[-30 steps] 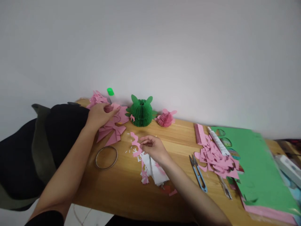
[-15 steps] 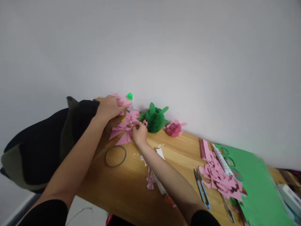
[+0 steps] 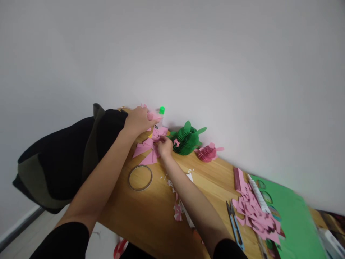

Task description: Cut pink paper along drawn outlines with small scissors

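My left hand (image 3: 138, 120) is at the back of the table with its fingers closed round crumpled pink paper pieces (image 3: 152, 115), beside a clear bottle with a green cap (image 3: 162, 110). Just in front and to the right, my right hand (image 3: 165, 146) has its fingers curled down onto a heap of cut pink paper (image 3: 147, 146); the fingertips are partly hidden. A small pink paper flower shape (image 3: 176, 142) shows right of that hand, before a green pleated paper ball (image 3: 187, 140) with leaf-like pieces. A smaller pink pleated ball (image 3: 207, 153) sits farther right.
A metal ring (image 3: 140, 178) lies near the front. Blue-handled thread snips (image 3: 235, 226), pink offcuts (image 3: 257, 214), a white tube (image 3: 258, 194) and green sheets (image 3: 293, 212) are at the right. A black and olive cloth item (image 3: 64, 154) covers the left end. The wall stands behind.
The view has turned a little left, so everything appears farther right. My right hand has shifted slightly left over the pink paper heap. My left hand stays by the bottle.
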Demonstrator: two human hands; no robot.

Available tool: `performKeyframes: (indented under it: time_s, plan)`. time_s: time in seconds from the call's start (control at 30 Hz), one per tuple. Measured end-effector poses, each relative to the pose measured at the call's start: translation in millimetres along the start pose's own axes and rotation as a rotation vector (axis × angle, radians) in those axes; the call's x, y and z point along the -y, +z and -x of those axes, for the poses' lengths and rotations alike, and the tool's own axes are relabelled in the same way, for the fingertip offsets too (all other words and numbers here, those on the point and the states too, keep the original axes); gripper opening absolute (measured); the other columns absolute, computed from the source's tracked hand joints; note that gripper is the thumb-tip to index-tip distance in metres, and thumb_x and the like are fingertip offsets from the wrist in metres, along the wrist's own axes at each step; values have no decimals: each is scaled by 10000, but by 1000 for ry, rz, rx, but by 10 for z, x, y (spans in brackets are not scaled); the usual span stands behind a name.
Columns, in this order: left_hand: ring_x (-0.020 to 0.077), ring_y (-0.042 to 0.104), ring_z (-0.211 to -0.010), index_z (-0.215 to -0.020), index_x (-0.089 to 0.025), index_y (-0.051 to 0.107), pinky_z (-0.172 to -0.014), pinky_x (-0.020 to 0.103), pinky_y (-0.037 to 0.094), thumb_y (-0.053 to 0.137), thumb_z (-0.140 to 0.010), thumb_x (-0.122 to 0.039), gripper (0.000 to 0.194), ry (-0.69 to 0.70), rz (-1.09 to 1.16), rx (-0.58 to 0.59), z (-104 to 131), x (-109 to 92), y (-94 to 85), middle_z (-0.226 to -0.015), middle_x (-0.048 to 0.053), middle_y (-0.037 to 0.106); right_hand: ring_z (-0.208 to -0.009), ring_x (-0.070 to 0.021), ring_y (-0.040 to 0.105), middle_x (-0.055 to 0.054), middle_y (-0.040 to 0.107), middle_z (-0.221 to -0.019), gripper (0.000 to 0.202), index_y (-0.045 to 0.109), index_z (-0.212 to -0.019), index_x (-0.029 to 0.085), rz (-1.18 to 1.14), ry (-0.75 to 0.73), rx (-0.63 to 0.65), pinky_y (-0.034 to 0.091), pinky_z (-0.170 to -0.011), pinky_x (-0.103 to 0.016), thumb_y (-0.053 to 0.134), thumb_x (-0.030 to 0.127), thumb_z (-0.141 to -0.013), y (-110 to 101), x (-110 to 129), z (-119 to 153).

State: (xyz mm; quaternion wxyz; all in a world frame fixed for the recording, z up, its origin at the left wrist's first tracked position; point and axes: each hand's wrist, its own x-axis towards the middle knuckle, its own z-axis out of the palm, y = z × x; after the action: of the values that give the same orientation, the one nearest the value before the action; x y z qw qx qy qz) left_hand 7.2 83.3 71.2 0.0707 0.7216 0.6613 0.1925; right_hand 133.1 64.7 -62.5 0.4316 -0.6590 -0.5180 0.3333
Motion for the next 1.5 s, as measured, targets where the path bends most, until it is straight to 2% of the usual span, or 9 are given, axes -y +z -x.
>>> performKeyframes:
  time_s: [0.2, 0.33, 0.43, 0.53, 0.67, 0.97, 1.1, 1.17, 1.5]
  plan:
    - [327, 646, -984, -977, -129, 665, -825, 383, 505, 550, -799, -584, 503, -2, -14, 9, -12, 3, 24, -1038, 175, 687, -935, -227, 710, -126, 749, -1043, 408, 705, -1095, 123, 233, 28, 56, 532, -874, -352, 497, 33, -756, -229, 180, 227]
    - [323, 640, -993, -992, -140, 660, -815, 362, 497, 521, -794, -625, 542, -14, -10, 44, -3, -9, 27, -1062, 173, 680, -1136, -226, 627, -129, 698, -1179, 366, 717, -1055, 142, 359, -56, 152, 452, -1007, -333, 501, 41, -779, -451, 263, 545]
    - [325, 637, -1001, -980, -146, 657, -813, 363, 490, 521, -790, -612, 521, -9, -27, 64, -3, -22, 38, -1067, 169, 684, -1210, -269, 560, -164, 636, -1279, 308, 708, -1064, 126, 436, -100, 217, 400, -1057, -378, 529, 102, -815, -552, 324, 737]
    - [320, 638, -997, -945, -150, 660, -815, 359, 485, 530, -787, -596, 491, 2, -27, 71, -8, -37, 55, -1042, 164, 693, -1219, -329, 524, -195, 574, -1354, 304, 682, -1118, 104, 597, -117, 279, 393, -1033, -446, 528, 216, -882, -589, 388, 832]
    - [323, 632, -1017, -966, -145, 664, -846, 362, 478, 547, -782, -562, 471, -2, -13, 79, -20, -48, 72, -990, 151, 703, -1207, -319, 524, -158, 546, -1402, 342, 643, -1198, 144, 748, -124, 345, 403, -997, -440, 475, 294, -941, -597, 428, 849]
    - [318, 616, -1059, -994, -134, 661, -867, 348, 465, 568, -772, -535, 467, -4, -17, 102, -24, -46, 75, -1072, 167, 676, -1268, -307, 485, -144, 506, -1456, 418, 580, -1308, 132, 697, -163, 365, 368, -1046, -421, 452, 339, -968, -560, 386, 835]
    - [320, 604, -1075, -1012, -110, 649, -884, 351, 453, 579, -783, -484, 445, 12, -22, 116, -9, -76, 51, -1103, 175, 671, -1355, -320, 399, -159, 479, -1482, 535, 484, -1403, 91, 683, -162, 343, 331, -1085, -442, 419, 416, -983, -537, 395, 762]
    - [321, 604, -1071, -1018, -110, 644, -880, 361, 456, 586, -781, -478, 442, 9, -13, 121, -8, -81, 49, -1097, 174, 673, -1385, -326, 362, -165, 463, -1493, 561, 480, -1405, 79, 686, -164, 364, 308, -1103, -449, 404, 444, -986, -522, 394, 726]
    - [315, 605, -1070, -1020, -94, 652, -883, 376, 459, 598, -792, -453, 428, 3, 14, 134, -14, -74, 40, -1071, 183, 677, -1370, -326, 377, -166, 462, -1490, 572, 517, -1375, 100, 770, -199, 407, 296, -1101, -458, 356, 498, -996, -536, 362, 662]
